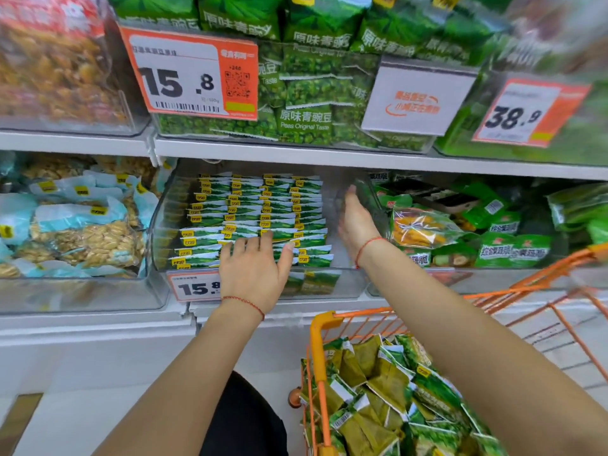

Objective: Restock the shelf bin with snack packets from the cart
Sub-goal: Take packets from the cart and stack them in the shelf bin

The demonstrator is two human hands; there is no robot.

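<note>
- Head view, step in hand: left hand (pixel 255 274) lies flat, fingers straight, on the front rows of snack packets (pixel 260 218) in the clear shelf bin (pixel 158 232). Best done by pressing evenly so the rows stay upright and aligned.
- Right hand (pixel 357 222) reaches into the bin's bare right side, fingers relaxed, holding nothing.
- Packets: small, green-and-white, yellow-tagged, ranked in neat columns.
- Cart (pixel 320 350): orange wire, lower right, heaped with loose packets (pixel 388 399) of similar green.
</note>
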